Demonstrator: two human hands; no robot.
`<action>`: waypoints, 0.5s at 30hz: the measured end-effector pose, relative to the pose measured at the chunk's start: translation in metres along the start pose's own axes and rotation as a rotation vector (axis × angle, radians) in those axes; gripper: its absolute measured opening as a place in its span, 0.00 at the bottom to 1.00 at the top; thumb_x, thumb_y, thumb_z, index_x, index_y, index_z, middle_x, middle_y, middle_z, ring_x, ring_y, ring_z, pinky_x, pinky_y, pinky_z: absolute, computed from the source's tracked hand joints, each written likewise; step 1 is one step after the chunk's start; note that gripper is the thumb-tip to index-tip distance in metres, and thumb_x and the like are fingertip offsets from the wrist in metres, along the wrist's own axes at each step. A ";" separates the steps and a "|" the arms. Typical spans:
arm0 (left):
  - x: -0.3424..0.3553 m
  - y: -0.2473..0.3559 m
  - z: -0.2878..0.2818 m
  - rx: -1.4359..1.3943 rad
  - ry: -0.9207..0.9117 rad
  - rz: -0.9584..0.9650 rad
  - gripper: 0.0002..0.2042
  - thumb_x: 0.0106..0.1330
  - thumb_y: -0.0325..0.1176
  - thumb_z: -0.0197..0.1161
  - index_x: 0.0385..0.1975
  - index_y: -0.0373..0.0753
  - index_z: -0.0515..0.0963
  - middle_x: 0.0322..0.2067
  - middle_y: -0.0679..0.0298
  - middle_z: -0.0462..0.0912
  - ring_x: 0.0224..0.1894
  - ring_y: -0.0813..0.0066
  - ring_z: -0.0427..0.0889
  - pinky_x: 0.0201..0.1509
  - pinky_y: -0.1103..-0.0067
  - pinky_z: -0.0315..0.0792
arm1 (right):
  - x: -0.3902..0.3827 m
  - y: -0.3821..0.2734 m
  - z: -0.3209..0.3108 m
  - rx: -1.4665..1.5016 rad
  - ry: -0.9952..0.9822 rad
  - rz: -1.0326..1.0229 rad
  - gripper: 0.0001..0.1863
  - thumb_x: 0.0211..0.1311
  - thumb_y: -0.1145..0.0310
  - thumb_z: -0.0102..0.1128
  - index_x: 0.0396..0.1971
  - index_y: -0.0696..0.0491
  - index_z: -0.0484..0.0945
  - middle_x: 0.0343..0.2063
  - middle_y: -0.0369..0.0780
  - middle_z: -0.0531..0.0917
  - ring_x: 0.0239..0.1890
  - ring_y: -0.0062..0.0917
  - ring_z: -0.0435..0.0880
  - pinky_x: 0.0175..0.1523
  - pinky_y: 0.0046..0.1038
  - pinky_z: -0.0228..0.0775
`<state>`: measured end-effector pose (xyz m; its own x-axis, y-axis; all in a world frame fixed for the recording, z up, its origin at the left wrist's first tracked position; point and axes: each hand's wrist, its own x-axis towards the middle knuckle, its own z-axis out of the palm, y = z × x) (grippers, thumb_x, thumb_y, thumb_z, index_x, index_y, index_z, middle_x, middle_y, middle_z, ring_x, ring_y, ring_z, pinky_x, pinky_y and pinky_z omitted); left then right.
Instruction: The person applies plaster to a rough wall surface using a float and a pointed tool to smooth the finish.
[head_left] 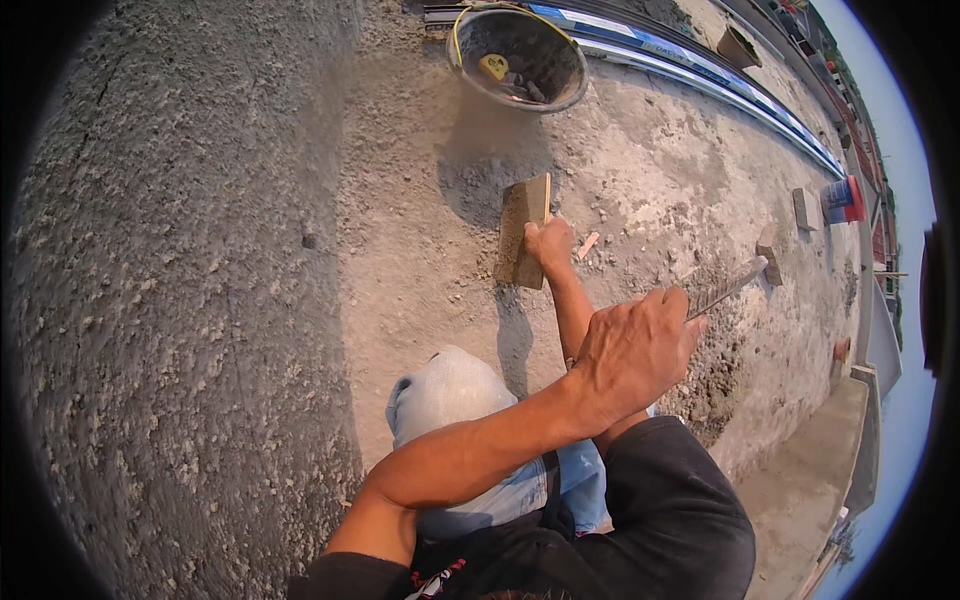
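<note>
Wooden float (524, 232) in right hand's (549, 243) closed grip; left hand (634, 352) clasps metal bar (728, 287).

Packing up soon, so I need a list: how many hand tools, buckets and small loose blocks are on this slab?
Hand tools: 2, wooden float and metal tool
Bucket: 1
Small blocks: 3
Total: 6
</note>
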<state>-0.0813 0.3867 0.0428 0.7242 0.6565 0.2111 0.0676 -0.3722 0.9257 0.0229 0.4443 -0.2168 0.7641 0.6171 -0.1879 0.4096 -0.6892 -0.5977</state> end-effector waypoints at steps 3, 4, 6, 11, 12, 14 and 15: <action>0.003 0.010 0.002 0.026 -0.121 -0.059 0.15 0.64 0.41 0.58 0.26 0.33 0.70 0.23 0.50 0.78 0.25 0.48 0.81 0.28 0.63 0.74 | -0.040 -0.016 0.026 0.138 -0.141 -0.026 0.18 0.47 0.59 0.62 0.28 0.62 0.81 0.25 0.55 0.82 0.32 0.46 0.84 0.39 0.41 0.74; 0.005 0.011 0.005 0.014 -0.134 -0.059 0.15 0.64 0.41 0.58 0.26 0.33 0.70 0.24 0.49 0.78 0.26 0.48 0.81 0.29 0.62 0.73 | -0.053 -0.015 0.044 0.066 -0.153 -0.020 0.20 0.46 0.58 0.63 0.25 0.64 0.81 0.25 0.57 0.81 0.32 0.48 0.83 0.41 0.41 0.74; 0.004 0.009 0.013 -0.006 -0.163 -0.073 0.16 0.64 0.41 0.58 0.27 0.32 0.71 0.24 0.49 0.78 0.27 0.47 0.81 0.31 0.60 0.73 | -0.060 0.014 0.060 -0.037 -0.113 -0.038 0.23 0.45 0.57 0.63 0.25 0.67 0.80 0.26 0.60 0.80 0.34 0.50 0.83 0.42 0.42 0.74; 0.002 0.002 0.008 0.029 -0.119 -0.078 0.16 0.64 0.42 0.58 0.27 0.33 0.71 0.25 0.49 0.78 0.27 0.46 0.80 0.34 0.57 0.72 | -0.032 0.097 -0.024 -0.098 0.016 0.156 0.21 0.47 0.57 0.63 0.29 0.62 0.82 0.25 0.56 0.82 0.32 0.48 0.83 0.38 0.42 0.74; 0.004 0.004 0.006 0.044 -0.077 -0.053 0.16 0.64 0.42 0.58 0.27 0.33 0.71 0.25 0.48 0.78 0.27 0.46 0.80 0.35 0.57 0.72 | -0.026 0.106 -0.040 -0.165 0.034 0.165 0.20 0.47 0.57 0.62 0.29 0.61 0.82 0.25 0.55 0.82 0.32 0.48 0.83 0.38 0.41 0.74; 0.006 0.013 0.009 0.102 -0.074 -0.042 0.16 0.64 0.42 0.58 0.26 0.33 0.71 0.25 0.49 0.79 0.27 0.46 0.80 0.34 0.58 0.72 | -0.020 0.125 -0.069 -0.312 0.084 0.194 0.20 0.48 0.57 0.62 0.30 0.60 0.82 0.24 0.54 0.82 0.30 0.47 0.83 0.37 0.41 0.74; 0.005 0.013 0.007 0.146 -0.064 -0.053 0.16 0.64 0.41 0.58 0.26 0.33 0.71 0.25 0.49 0.79 0.27 0.46 0.80 0.33 0.58 0.72 | -0.028 0.106 -0.065 -0.198 0.056 0.159 0.20 0.48 0.56 0.62 0.30 0.60 0.82 0.24 0.54 0.82 0.30 0.48 0.83 0.38 0.41 0.74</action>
<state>-0.0713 0.3805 0.0538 0.7585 0.6368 0.1381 0.2026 -0.4319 0.8788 0.0778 0.3294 -0.2242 0.8507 0.4772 -0.2206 0.3679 -0.8401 -0.3985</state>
